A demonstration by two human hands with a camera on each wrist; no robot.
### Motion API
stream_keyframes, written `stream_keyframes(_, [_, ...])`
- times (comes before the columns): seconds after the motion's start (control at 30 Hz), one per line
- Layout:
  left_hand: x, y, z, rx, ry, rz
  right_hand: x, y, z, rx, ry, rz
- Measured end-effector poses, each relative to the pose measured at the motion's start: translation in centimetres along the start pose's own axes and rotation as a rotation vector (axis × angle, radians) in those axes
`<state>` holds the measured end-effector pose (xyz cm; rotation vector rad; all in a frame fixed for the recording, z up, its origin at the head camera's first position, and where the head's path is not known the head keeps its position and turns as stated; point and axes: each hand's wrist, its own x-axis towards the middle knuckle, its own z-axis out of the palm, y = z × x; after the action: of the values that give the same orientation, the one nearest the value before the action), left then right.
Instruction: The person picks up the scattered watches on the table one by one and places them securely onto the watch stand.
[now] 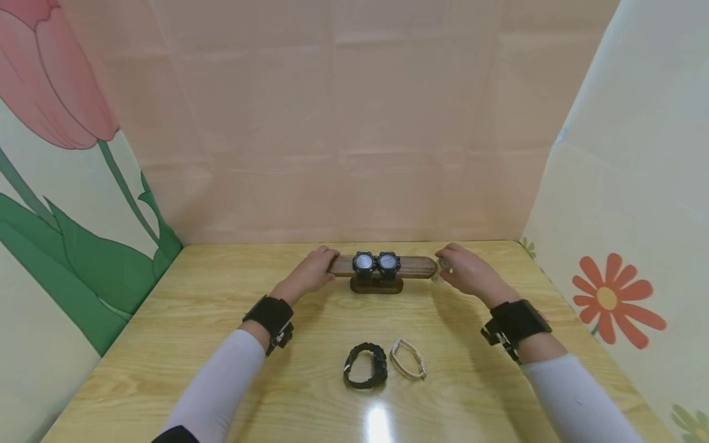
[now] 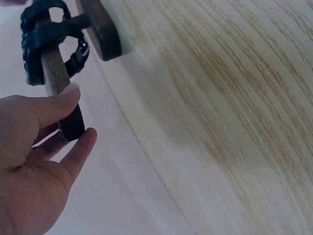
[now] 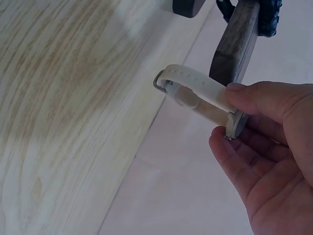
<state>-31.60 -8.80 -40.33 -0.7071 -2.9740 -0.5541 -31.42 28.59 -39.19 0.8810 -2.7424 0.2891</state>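
A wooden watch stand [image 1: 418, 267] with a horizontal bar on a short base stands toward the back of the table. Two black watches [image 1: 376, 263] sit side by side around the middle of its bar. My left hand [image 1: 313, 269] grips the bar's left end between thumb and fingers. In my right hand [image 1: 469, 274], a white-strapped wristwatch [image 3: 195, 90] is pinched by its case, its strap buckled into a loop. That loop is beside the right end of the bar; whether they touch I cannot tell.
Nearer on the wooden table [image 1: 194, 344] lie a black watch [image 1: 365, 366] and, to its right, a white watch or band [image 1: 408, 359]. A pinkish backdrop [image 1: 332, 123] rises behind the table, and a floral sheet [image 1: 626, 215] stands along the right.
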Motion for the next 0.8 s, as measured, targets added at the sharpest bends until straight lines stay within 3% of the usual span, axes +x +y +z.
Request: stream_keyframes(0.8, [0.4, 0.3, -0.1, -0.002, 0.004, -0.004, 1.4, -0.9, 0.4, 0.003, -0.049, 0.017])
